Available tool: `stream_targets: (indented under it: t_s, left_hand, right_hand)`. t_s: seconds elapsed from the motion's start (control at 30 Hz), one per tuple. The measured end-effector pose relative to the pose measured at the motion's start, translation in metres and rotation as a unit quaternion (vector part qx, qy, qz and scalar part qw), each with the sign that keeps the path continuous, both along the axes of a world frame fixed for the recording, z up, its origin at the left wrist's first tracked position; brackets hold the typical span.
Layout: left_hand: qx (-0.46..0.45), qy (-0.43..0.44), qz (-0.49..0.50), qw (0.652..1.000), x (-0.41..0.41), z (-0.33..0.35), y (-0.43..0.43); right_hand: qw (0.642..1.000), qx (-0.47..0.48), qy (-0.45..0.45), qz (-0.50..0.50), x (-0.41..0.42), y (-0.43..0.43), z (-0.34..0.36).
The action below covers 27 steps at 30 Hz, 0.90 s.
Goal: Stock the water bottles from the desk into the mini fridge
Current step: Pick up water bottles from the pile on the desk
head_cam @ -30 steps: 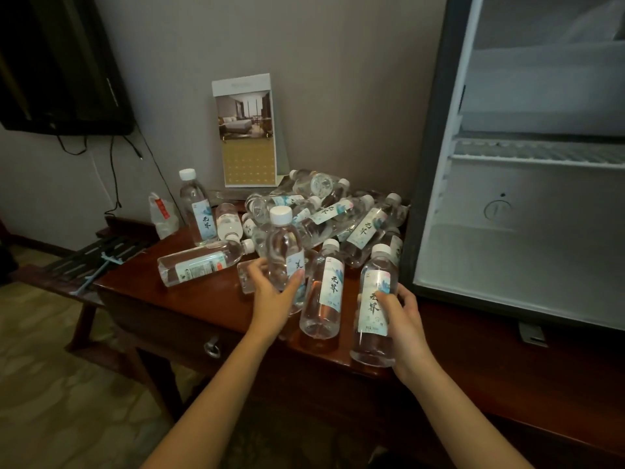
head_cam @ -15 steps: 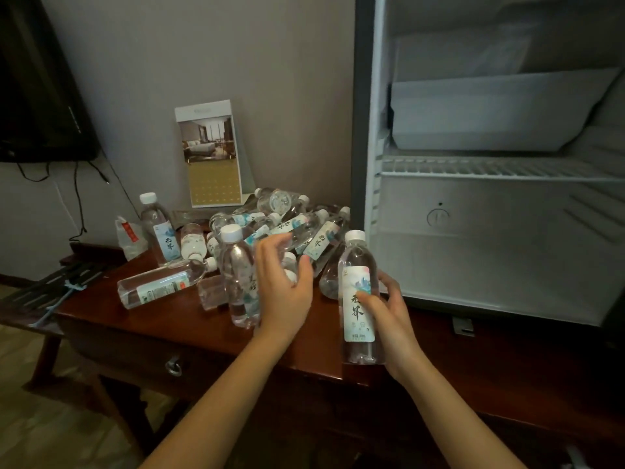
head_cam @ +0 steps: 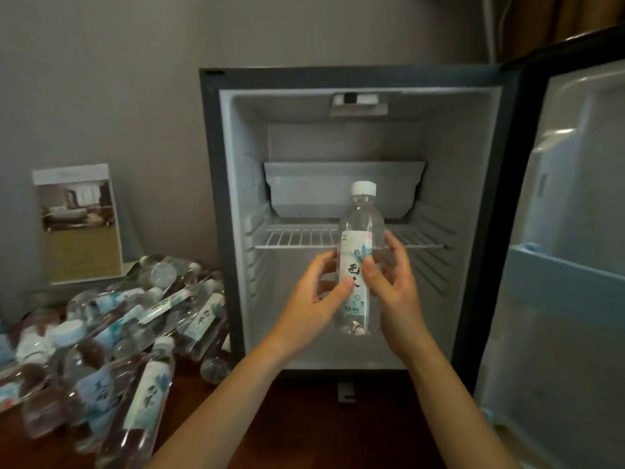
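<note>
I get a dim, soft feed — the inside of the mini fridge (head_cam: 456, 204) is the palest area, the bottles (head_cam: 148, 397) at lower left smear into blur, and straight edges bow near the corners.

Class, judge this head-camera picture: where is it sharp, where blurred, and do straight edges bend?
Head view: sharpest on the held clear white-capped water bottle; lower left, the heap of clear bottles on the dark wooden desk is smeared; the black mini fridge has straight sides that slant; light dim.

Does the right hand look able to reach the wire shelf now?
Probably yes: the door stands open and nothing shows between the shelf and the right hand, which grips the bottle together with the left hand.
</note>
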<state>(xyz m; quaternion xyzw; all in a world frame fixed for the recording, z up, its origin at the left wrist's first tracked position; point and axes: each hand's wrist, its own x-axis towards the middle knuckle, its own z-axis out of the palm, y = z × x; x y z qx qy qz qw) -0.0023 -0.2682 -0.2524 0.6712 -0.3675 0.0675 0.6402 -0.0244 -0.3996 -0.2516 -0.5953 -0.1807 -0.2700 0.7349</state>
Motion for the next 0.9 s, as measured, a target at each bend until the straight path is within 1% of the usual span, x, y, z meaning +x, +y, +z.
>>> stream_targets:
  t_s: [0.07,0.13,0.3,0.37,0.5,0.63,0.7,0.8,0.9]
  left_hand:
    - [-0.011,-0.02,-0.028,0.999,0.011,0.023,-0.016]
    - [-0.013,-0.041,-0.033,0.999,0.024,0.045,-0.032]
    - [-0.009,-0.053,-0.004,0.999,0.059,0.081,-0.065]
    - [0.004,-0.056,0.018,0.998,0.071,0.085,-0.076]
    - [0.003,-0.043,0.028,0.999,0.087,0.081,-0.096]
    - [0.018,-0.072,0.05,0.996,0.103,0.077,-0.113]
    - [0.034,-0.081,0.061,0.994,0.112,0.078,-0.119]
    - [0.075,-0.105,0.095,0.987,0.128,0.084,-0.129]
    - [0.117,-0.103,0.105,0.982,0.14,0.091,-0.137]
  right_hand:
    - [0.999,-0.015,-0.032,-0.025,0.011,-0.016,0.021]
    - [0.997,-0.02,-0.047,-0.05,0.026,-0.029,0.042]
    - [0.995,-0.01,-0.025,-0.097,0.067,-0.049,0.074]
    - [0.992,-0.019,-0.028,-0.119,0.079,-0.055,0.08]
    - [0.985,-0.033,-0.027,-0.164,0.097,-0.064,0.08]
    - [0.974,0.017,-0.028,-0.222,0.107,-0.07,0.073]
    - [0.964,0.022,-0.011,-0.265,0.111,-0.072,0.073]
    - [0.95,-0.022,0.034,-0.31,0.111,-0.074,0.067]
    - [0.919,-0.09,0.077,-0.376,0.108,-0.078,0.062]
